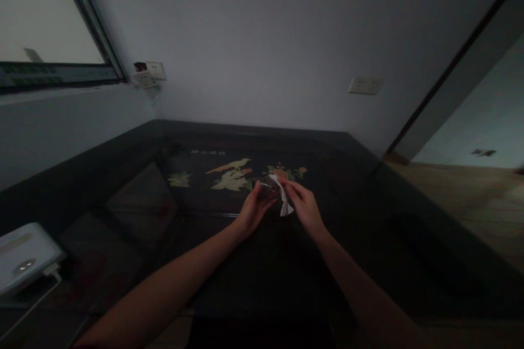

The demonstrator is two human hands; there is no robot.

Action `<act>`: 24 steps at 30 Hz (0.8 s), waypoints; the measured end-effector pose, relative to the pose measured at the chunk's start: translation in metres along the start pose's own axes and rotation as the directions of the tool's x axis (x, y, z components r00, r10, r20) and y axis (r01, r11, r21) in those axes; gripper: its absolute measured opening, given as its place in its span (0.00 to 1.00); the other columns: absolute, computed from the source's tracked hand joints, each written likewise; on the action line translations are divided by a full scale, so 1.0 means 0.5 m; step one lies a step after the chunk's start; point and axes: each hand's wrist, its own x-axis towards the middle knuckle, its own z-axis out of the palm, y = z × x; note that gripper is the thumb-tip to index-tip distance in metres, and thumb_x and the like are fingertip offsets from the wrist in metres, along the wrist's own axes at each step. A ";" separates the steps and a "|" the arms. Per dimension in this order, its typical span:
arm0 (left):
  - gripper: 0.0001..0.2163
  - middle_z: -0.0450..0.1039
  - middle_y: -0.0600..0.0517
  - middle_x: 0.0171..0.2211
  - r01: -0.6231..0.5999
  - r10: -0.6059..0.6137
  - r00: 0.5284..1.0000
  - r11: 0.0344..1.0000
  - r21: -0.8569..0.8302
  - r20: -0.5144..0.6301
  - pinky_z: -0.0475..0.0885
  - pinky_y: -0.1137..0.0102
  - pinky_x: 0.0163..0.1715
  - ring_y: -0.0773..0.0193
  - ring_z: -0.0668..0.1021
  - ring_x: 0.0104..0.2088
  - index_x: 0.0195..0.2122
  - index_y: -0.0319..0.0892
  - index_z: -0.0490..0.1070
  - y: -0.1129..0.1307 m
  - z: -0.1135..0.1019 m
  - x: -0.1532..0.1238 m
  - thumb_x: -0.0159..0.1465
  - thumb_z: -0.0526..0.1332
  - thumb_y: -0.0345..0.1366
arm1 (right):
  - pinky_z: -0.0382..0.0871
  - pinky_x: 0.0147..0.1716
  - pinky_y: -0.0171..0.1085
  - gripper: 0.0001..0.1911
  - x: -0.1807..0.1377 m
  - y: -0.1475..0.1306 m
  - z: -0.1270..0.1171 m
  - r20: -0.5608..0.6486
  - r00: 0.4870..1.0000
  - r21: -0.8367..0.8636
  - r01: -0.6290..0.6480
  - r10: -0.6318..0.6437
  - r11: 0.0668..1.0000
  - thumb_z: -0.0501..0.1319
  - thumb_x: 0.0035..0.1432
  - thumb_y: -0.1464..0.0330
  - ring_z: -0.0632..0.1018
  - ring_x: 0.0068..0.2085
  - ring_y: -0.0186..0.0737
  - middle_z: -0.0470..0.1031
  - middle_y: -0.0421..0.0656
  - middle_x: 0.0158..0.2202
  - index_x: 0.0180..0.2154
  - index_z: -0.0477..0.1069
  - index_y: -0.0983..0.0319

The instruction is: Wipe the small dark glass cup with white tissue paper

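Above the dark tabletop (pixel 262 262), my left hand (pixel 252 210) is closed around a small clear glass (pixel 268 184), which looks see-through and tilted. My right hand (pixel 303 204) pinches a white tissue (pixel 285 204) against the glass's right side. Part of the tissue hangs down below the fingers. Dim light hides the glass's exact shape and the far fingertips.
A bird-and-flower picture (pixel 231 174) decorates the table beyond my hands. At left sits a white box-like device (pixel 28 256) with a white cable (pixel 35 305). Sockets (pixel 365 85) are on the back wall; a window (pixel 49 16) is at upper left.
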 end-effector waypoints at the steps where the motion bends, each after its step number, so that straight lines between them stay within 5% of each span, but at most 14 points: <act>1: 0.13 0.76 0.48 0.40 0.014 -0.014 1.000 1.000 0.003 0.011 0.70 0.65 0.46 0.62 0.78 0.39 0.41 0.40 0.73 -0.002 0.001 -0.001 0.61 0.61 0.42 | 0.65 0.53 0.46 0.18 0.000 0.004 0.001 -0.013 0.999 -0.065 0.049 -0.050 0.997 0.58 0.57 0.56 0.73 0.52 0.45 0.75 0.46 0.48 0.44 0.74 0.58; 5: 0.15 0.76 0.47 0.41 0.091 -0.090 0.990 0.996 0.000 0.108 0.70 0.67 0.47 0.63 0.77 0.39 0.44 0.38 0.72 -0.014 0.004 -0.004 0.61 0.61 0.44 | 0.62 0.54 0.47 0.18 -0.007 0.023 0.011 -0.052 0.974 -0.217 0.206 -0.222 0.954 0.57 0.59 0.59 0.70 0.53 0.45 0.70 0.46 0.50 0.49 0.69 0.56; 12: 0.13 0.75 0.48 0.44 0.195 -0.196 0.963 0.981 0.021 0.186 0.66 0.69 0.51 0.63 0.76 0.44 0.45 0.40 0.72 -0.022 0.010 -0.014 0.62 0.60 0.41 | 0.59 0.56 0.48 0.19 -0.017 0.036 0.021 -0.022 0.990 -0.103 0.137 -0.140 0.985 0.49 0.64 0.57 0.68 0.56 0.44 0.68 0.45 0.54 0.53 0.64 0.53; 24: 0.29 0.69 0.47 0.51 0.067 -0.123 0.956 0.975 0.213 0.266 0.61 0.61 0.55 0.57 0.70 0.52 0.52 0.46 0.64 -0.030 0.001 -0.026 0.49 0.72 0.39 | 0.63 0.48 0.42 0.14 -0.019 0.013 0.016 -0.102 0.965 -0.201 0.220 -0.244 0.955 0.52 0.62 0.60 0.73 0.46 0.43 0.73 0.45 0.43 0.42 0.72 0.58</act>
